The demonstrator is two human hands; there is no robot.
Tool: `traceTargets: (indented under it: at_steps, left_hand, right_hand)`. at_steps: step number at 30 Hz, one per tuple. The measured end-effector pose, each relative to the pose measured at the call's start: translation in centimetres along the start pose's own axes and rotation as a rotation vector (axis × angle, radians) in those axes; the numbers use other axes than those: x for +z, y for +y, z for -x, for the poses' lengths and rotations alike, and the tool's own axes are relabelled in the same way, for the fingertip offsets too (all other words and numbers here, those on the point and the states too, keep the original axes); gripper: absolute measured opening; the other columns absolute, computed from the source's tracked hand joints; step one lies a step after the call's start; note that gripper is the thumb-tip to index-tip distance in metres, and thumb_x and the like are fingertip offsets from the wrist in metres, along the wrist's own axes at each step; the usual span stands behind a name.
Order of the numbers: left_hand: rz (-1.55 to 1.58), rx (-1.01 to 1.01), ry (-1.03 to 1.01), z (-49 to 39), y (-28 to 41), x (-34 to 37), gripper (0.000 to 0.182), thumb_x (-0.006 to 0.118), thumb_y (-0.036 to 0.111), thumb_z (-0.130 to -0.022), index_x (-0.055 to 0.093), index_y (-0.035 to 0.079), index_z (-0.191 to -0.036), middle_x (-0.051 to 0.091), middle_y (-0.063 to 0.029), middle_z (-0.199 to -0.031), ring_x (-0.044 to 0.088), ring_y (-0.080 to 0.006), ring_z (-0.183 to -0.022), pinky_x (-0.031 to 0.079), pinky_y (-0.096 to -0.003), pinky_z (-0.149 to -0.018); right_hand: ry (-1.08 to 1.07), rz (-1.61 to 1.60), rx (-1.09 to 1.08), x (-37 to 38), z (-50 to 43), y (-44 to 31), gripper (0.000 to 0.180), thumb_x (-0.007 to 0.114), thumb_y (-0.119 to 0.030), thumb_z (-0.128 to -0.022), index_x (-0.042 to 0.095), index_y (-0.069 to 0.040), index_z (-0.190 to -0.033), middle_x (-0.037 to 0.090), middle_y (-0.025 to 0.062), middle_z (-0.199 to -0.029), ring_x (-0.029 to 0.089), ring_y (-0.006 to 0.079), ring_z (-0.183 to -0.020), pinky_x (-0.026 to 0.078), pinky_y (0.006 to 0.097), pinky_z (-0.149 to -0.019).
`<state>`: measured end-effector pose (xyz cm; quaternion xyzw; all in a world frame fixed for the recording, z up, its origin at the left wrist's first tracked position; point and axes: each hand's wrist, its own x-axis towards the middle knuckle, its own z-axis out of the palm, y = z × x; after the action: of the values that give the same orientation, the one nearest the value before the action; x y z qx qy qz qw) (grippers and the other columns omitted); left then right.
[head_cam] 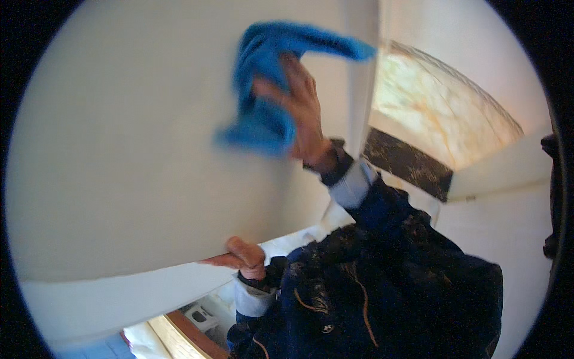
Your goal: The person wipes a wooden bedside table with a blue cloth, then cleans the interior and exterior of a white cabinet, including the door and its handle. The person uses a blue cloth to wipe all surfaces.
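Note:
My right hand (pixel 300 107) presses a blue cloth (pixel 264 107) against a large, smooth, off-white panel (pixel 134 134). Folds of the cloth spread around the fingers, and one end trails toward the panel's right edge. The cloth and fingers are blurred. Lower down, my left hand (pixel 244 258) grips the panel's bottom edge, its thumb on the face and its fingers partly hidden by the edge.
A marbled surface (pixel 430 103) and a dark, veined strip (pixel 406 164) lie beyond the panel's right edge. Below the panel are a white plastic object (pixel 201 317), a reddish-brown curved edge (pixel 193 334) and a blue surface (pixel 101 348).

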<state>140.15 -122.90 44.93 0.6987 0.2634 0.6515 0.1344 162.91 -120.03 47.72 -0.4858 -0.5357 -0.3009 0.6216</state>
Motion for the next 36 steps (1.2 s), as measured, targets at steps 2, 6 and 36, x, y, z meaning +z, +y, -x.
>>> traceTargets:
  at_steps: [2, 6, 36]
  left_hand:
    - [0.114, -0.053, 0.055, -0.6, 0.6, 1.3, 0.075, 0.047, 0.023, -0.094, 0.002, 0.007, -0.152, 0.017, -0.0233, -0.152, 0.032, -0.0376, -0.132, 0.03, -0.0516, -0.108]
    - [0.081, 0.091, 0.009, -1.9, 0.4, 1.0, 0.073, 0.046, 0.024, -0.096, 0.003, 0.006, -0.152, 0.016, -0.0229, -0.153, 0.034, -0.038, -0.13, 0.032, -0.0525, -0.106]
    - [-0.413, 0.231, 0.21, 0.7, -3.0, -7.1, 0.071, 0.045, 0.036, -0.099, 0.013, -0.002, -0.149, 0.022, -0.0263, -0.15, 0.033, -0.0348, -0.131, 0.03, -0.0452, -0.109]
  right_hand:
    - [0.126, 0.049, 0.328, -1.0, 0.8, 5.5, 0.059, 0.068, -0.036, -0.086, 0.047, -0.02, -0.139, 0.037, 0.0173, -0.147, 0.037, 0.0379, -0.134, 0.035, 0.0471, -0.108]
    - [0.202, -0.306, 1.137, -0.7, 6.4, 5.5, 0.057, 0.065, -0.024, -0.088, 0.043, -0.004, -0.137, 0.047, 0.0177, -0.137, 0.046, 0.0311, -0.124, 0.037, 0.0396, -0.106]
    - [0.065, -0.203, 0.656, -2.4, 10.7, 9.5, 0.066, 0.051, -0.056, -0.09, 0.041, -0.008, -0.135, 0.036, 0.0228, -0.143, 0.034, 0.0372, -0.132, 0.027, 0.0496, -0.107]
